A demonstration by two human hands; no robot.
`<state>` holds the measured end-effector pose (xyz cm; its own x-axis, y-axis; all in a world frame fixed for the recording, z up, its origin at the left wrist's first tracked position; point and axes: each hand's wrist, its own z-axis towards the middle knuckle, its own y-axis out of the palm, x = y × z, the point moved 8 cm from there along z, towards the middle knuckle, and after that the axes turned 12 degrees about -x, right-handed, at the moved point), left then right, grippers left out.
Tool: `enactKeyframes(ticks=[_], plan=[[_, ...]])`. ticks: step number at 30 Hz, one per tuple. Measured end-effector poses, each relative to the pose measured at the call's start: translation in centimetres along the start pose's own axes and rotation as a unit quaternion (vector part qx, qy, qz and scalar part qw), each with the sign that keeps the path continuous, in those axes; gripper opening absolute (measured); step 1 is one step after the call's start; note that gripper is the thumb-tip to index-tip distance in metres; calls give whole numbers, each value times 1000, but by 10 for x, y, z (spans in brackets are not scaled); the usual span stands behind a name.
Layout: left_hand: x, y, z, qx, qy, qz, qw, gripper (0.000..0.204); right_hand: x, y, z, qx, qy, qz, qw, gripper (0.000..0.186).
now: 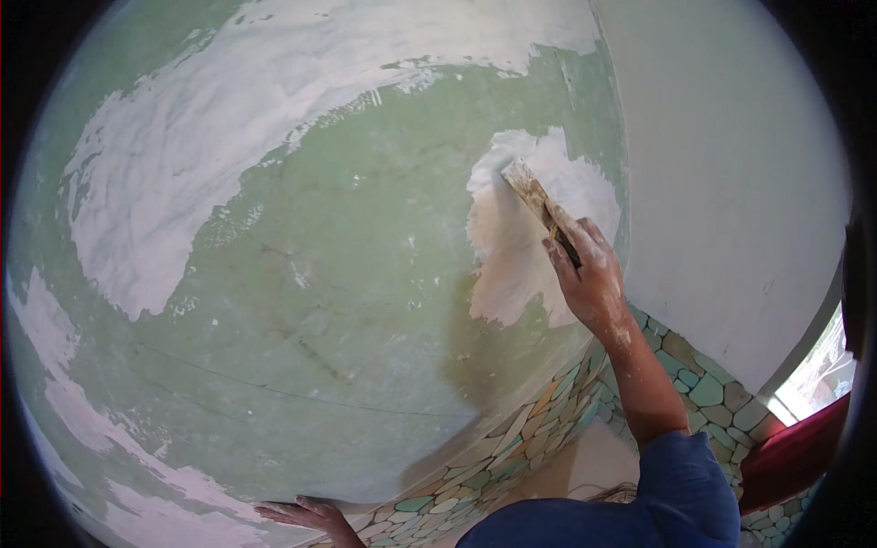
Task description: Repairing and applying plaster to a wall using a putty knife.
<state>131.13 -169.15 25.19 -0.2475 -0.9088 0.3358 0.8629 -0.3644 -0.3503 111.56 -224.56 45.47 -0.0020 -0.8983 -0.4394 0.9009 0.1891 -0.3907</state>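
Observation:
My right hand, dusted with white, is closed round a putty knife with a caked blade. The blade lies against a patch of white putty on the right part of the green wall. At the lower edge, my left hand has its fingers stretched out flat along the bottom of the wall. Its fingertips are whitened too, and no tool shows in it. A broad curved band of white putty sweeps over the upper left of the wall.
A plain pale wall meets the green one at a corner on the right. Below runs a strip of stone-patterned covering. A bright window and a red cloth-like thing are at the lower right.

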Motion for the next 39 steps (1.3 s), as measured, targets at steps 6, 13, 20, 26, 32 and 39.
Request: enactKeyframes(ticks=[6, 13, 20, 26, 32, 39], plan=[[3, 0, -17, -21, -15, 5, 1000, 71, -20, -8, 55, -5, 16, -29, 999, 38], [-3, 8, -22, -36, -39, 16, 998, 73, -51, -36, 116, 28, -28, -66, 997, 40], [2, 7, -24, -57, -19, -27, 998, 72, -81, -61, 159, 45, -49, -128, 990, 38], [2, 8, -22, -61, -29, -28, 997, 78, -94, -75, 192, 88, -102, -150, 979, 35], [0, 6, -21, -20, -31, 38, 999, 70, -83, -90, 199, 101, -104, -107, 984, 35], [5, 0, -18, -9, -3, 11, 1000, 68, -106, -57, 159, 31, -133, -45, 990, 36]])
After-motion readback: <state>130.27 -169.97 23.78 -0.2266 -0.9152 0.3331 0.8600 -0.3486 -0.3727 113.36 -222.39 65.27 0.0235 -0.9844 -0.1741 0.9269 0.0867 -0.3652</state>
